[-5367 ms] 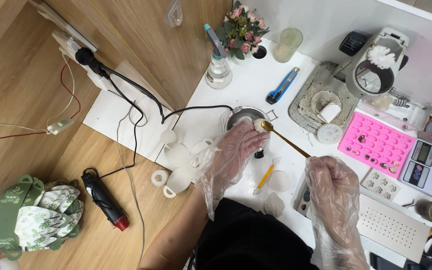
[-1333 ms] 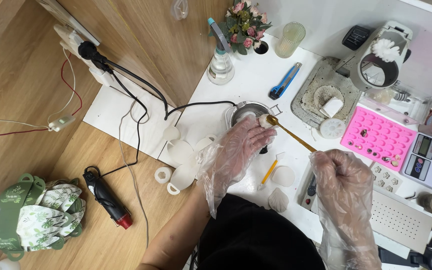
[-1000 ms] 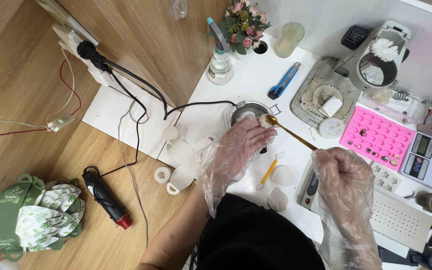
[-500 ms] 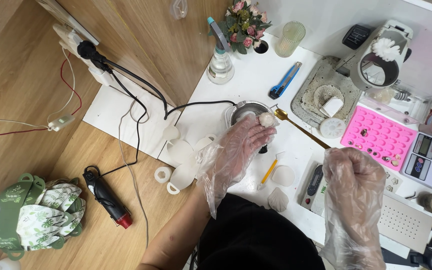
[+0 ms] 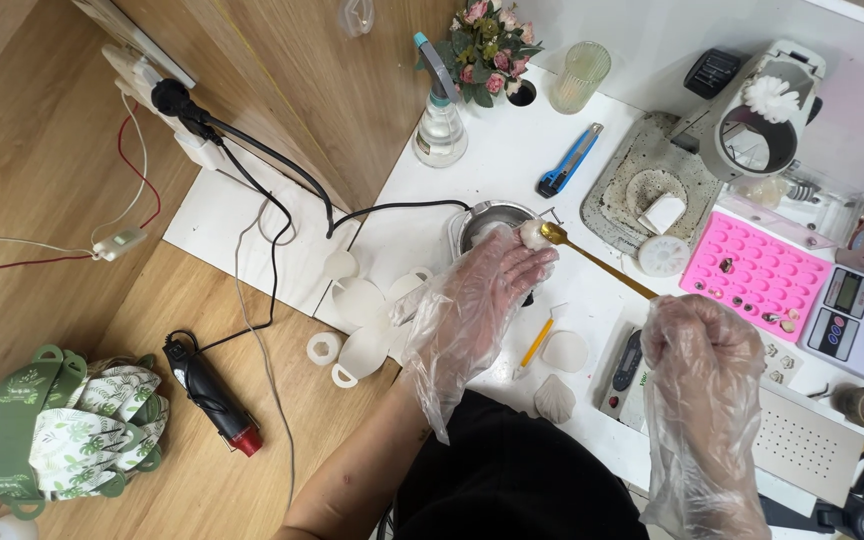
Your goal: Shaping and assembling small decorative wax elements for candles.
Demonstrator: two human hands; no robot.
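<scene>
While the left hand (image 5: 482, 290), gloved and loosely curled, pinches a small white lump (image 5: 531, 235) over the metal pot (image 5: 487, 222), a gold spoon (image 5: 592, 260) touches that lump with its bowl. Its handle slants down-right across the worktop (image 5: 512, 165) into the right hand (image 5: 702, 345), fisted around the end.

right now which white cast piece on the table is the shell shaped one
The ribbed shell piece nearest the table's front edge; the flat round disc just behind it is smooth.
</scene>
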